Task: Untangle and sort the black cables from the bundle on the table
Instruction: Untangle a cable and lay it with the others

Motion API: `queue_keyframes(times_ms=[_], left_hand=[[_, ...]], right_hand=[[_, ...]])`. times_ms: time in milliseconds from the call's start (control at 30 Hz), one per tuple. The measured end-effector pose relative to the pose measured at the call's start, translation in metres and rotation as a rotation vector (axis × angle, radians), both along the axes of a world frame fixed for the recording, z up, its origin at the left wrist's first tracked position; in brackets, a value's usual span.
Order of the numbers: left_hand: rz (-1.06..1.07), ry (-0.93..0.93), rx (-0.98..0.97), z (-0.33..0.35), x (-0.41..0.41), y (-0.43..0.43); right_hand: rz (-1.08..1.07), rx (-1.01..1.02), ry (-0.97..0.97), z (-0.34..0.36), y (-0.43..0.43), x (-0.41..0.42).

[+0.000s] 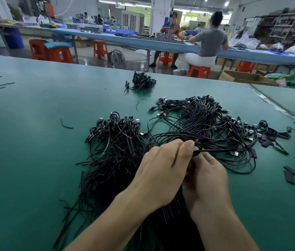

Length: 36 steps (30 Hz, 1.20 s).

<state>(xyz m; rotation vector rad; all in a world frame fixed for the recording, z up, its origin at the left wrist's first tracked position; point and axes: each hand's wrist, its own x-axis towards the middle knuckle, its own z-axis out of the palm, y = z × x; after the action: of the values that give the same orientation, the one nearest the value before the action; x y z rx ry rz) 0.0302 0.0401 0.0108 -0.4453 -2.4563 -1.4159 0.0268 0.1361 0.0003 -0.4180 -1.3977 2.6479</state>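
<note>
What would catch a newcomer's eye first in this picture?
The left hand and right hand meet at the near centre of the green table, gripping black cables. A large cable tangle sprawls just beyond them, and a small cable pile sits farther back.

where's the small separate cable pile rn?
Head view: the small cable pile sits far centre on the green table, near its far edge, apart from and beyond the big tangled bundle, slightly to its left.

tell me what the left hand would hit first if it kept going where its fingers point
Most likely the looped black cables of the tangled bundle, lying right beyond the left hand; depth is hard to judge from one view.
</note>
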Motion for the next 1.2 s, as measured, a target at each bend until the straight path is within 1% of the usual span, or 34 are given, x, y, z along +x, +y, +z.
queue_keyframes(times_ms=[67,200,300,400,533,667,733,800,867,967,1033,1133,1200], left_hand=[[0.022,-0.027,0.061,-0.002,-0.003,-0.002],[0.103,-0.059,0.164,-0.003,-0.010,-0.009],[0.095,-0.058,0.221,-0.004,-0.014,-0.013],[0.080,-0.052,0.244,-0.005,-0.017,-0.014],[0.132,-0.011,0.207,-0.008,-0.019,-0.015],[0.138,0.002,0.183,-0.010,-0.019,-0.019],[0.086,-0.051,0.173,-0.010,-0.020,-0.021],[0.011,-0.142,0.159,-0.009,-0.023,-0.023],[-0.044,-0.203,0.102,-0.009,-0.025,-0.027],[-0.069,-0.201,-0.057,-0.007,-0.023,-0.031],[-0.099,-0.215,-0.114,-0.003,-0.018,-0.032],[-0.163,-0.289,-0.189,0.004,-0.012,-0.030],[-0.181,-0.300,-0.292,0.004,-0.011,-0.028]], right_hand=[[0.042,0.129,0.090,-0.001,-0.005,0.003],[-0.002,0.545,0.241,-0.003,-0.003,0.003],[0.083,0.817,0.362,0.000,-0.002,0.005],[0.107,0.982,0.399,0.002,0.002,0.005],[-0.004,1.163,0.456,0.002,0.004,0.009],[-0.107,1.375,0.632,0.002,0.005,0.009],[-0.116,1.465,0.720,0.002,0.010,0.008],[-0.113,1.509,0.753,0.002,0.015,0.007],[-0.067,1.467,0.745,0.004,0.018,0.005],[0.088,1.365,0.659,0.008,0.022,0.003],[0.179,1.306,0.571,0.009,0.028,0.002],[0.219,1.270,0.533,0.010,0.035,0.002],[0.224,1.267,0.542,0.011,0.036,0.002]])
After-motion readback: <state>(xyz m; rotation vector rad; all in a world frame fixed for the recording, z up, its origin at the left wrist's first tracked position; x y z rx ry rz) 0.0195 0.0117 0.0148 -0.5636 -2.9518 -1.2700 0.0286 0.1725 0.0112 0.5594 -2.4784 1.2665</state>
